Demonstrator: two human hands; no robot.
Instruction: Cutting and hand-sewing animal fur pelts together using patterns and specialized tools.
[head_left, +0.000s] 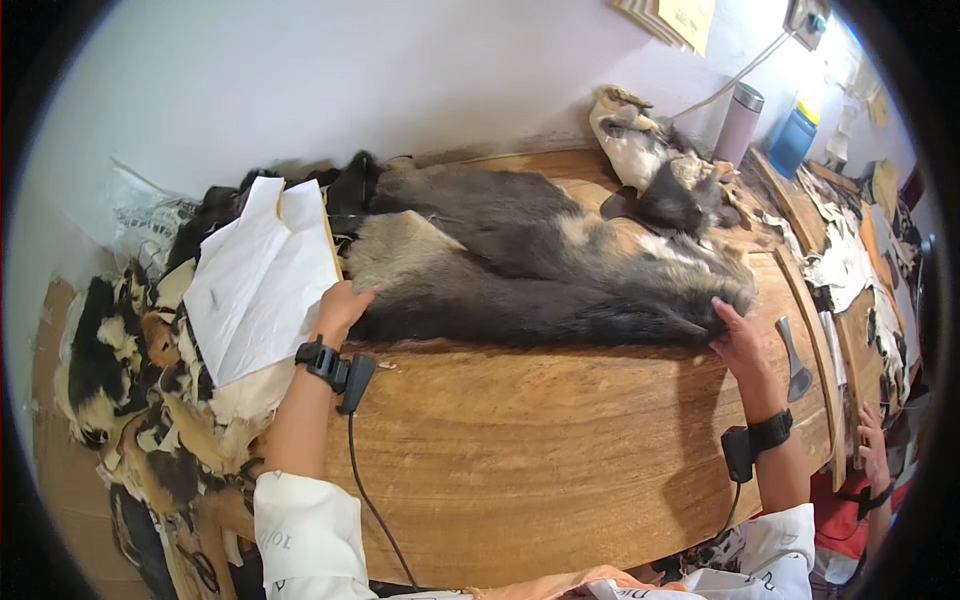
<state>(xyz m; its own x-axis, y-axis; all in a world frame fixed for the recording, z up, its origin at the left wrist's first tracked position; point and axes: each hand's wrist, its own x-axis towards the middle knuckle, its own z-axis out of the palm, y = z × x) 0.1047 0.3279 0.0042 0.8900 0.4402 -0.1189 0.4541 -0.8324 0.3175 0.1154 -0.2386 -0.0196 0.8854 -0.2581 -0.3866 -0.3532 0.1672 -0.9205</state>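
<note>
White printed sleeves [310, 530] lead to two bare hands set at either end of a dark brown fur pelt [500, 300] on a wooden table [540, 440].
The left hand [340, 310], partly curled, lays its thumb against the pelt's left end beside a white sheet [260, 285]; with its other fingers largely hidden, whether it grips cannot be told. The right hand [737, 342] pinches the right end, thumb on top and fingers curled at the edge. Near it lies a metal tool [795, 365] with a flared end. Fur scraps [165, 465] are heaped at left; a pale pink flask [738, 125] and a blue bottle [793, 142] stand toward the rear right, and a co-worker's hand [873, 450] shows at lower right.
</note>
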